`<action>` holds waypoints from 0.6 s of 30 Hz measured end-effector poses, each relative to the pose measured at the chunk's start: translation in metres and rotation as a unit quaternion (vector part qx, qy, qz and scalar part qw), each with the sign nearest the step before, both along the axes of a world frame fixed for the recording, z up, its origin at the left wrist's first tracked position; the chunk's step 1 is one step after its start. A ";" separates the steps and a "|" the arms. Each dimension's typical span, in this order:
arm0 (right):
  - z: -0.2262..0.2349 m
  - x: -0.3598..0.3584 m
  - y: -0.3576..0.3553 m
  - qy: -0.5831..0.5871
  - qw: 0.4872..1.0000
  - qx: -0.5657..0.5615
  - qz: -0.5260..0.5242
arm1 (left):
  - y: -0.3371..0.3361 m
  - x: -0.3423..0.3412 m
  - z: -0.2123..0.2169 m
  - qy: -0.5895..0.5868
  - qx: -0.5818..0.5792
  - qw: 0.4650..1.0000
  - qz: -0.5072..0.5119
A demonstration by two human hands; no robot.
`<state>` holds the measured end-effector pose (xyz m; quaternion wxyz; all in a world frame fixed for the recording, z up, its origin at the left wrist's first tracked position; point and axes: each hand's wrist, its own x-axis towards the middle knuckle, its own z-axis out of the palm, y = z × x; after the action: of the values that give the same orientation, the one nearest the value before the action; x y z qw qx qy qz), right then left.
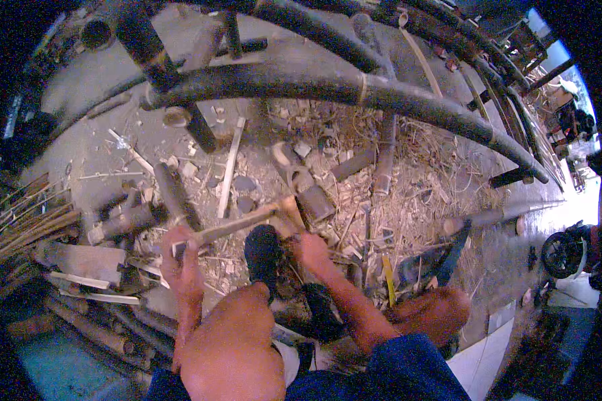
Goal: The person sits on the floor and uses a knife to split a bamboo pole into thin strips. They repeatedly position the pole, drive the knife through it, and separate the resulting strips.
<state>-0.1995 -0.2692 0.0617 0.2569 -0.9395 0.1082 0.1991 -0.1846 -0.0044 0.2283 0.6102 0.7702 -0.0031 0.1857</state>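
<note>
My left hand is closed round the near end of a bamboo piece, which slants up to the right over my dark-shod foot. My right hand is closed, right of that foot. Against its fist lies a pale wedge-shaped piece, meeting the bamboo's far end. Whether this is a blade or wood is too blurred to tell, and what the fingers grip is hidden. Just beyond is a short, thick bamboo section. My bare knees are bent on either side.
A long dark bamboo pole crosses ahead on short legs. Shavings and offcuts litter the floor. Thin sticks and thicker bamboo poles lie at left. A yellow strip stands near my right knee; a wheel shows far right.
</note>
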 end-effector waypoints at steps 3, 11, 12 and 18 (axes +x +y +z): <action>0.012 0.010 -0.015 -0.106 0.992 0.013 0.062 | 0.005 -0.002 0.011 -0.023 0.060 0.996 -0.059; 0.146 -0.020 0.024 -0.145 0.954 0.141 0.221 | 0.016 -0.006 0.070 0.168 0.233 0.916 -0.280; 0.153 -0.020 0.028 -0.107 0.970 0.109 0.190 | 0.016 -0.003 0.073 0.140 0.236 0.915 -0.296; 0.142 -0.016 0.028 -0.081 0.971 0.069 0.215 | 0.020 0.000 0.074 0.086 0.235 0.912 -0.326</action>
<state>-0.2159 -0.2410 0.2038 0.2806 -0.9336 -0.1316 0.1801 -0.1844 0.0157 0.3025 0.4364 0.8603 -0.2452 -0.0964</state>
